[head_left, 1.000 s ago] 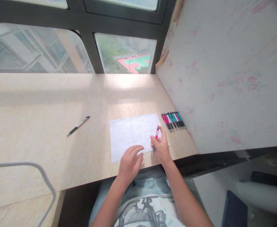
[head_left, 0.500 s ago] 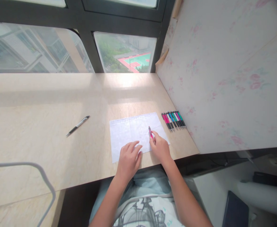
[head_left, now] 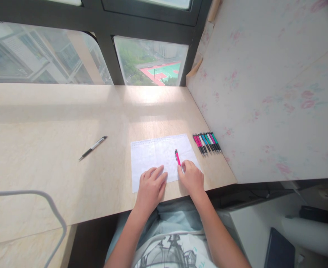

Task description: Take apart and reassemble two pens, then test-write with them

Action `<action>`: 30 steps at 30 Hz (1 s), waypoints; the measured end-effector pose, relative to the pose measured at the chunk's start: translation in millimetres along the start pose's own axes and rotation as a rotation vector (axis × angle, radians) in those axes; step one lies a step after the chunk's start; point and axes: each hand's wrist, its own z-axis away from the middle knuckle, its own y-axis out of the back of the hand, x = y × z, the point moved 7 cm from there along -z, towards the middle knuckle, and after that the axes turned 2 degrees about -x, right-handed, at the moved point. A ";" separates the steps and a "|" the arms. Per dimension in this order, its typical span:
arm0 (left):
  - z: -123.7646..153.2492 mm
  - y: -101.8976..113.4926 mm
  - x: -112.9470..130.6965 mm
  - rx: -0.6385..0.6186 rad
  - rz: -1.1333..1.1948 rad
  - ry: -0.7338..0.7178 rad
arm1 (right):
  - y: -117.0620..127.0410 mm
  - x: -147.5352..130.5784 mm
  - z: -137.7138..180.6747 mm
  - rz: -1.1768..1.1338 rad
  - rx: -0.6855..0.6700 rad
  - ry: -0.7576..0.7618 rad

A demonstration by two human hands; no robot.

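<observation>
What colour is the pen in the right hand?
Pink. The pen held by the right hand shows best in the head view, over the white paper.

You wear a white T-shirt (head_left: 177, 250) printed with a sketchy black-and-grey drawing and a few teal letters, above pale blue denim trousers (head_left: 172, 217). From left hand (head_left: 150, 187) and right hand (head_left: 193, 179) upward, your arms show bare.

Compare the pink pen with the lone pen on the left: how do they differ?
The pink pen is in the right hand, over the paper; the lone pen lies untouched on the desk. The pink pen is pink; the lone pen is black and silver. Both are slim.
</observation>
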 end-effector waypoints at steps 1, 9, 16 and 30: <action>0.3 -0.2 -1.4 0.001 0.003 -0.001 | -0.2 -0.6 0.1 0.010 -0.002 -0.003; 2.4 -1.2 -5.2 0.007 0.014 -0.012 | 3.5 0.2 -6.8 0.025 -0.018 -0.027; 6.8 1.0 -8.2 0.021 0.019 -0.005 | 26.9 44.1 -40.0 0.062 0.043 -0.209; 7.6 3.2 -8.3 0.014 0.024 0.002 | 38.1 54.2 -82.2 0.185 0.105 -0.247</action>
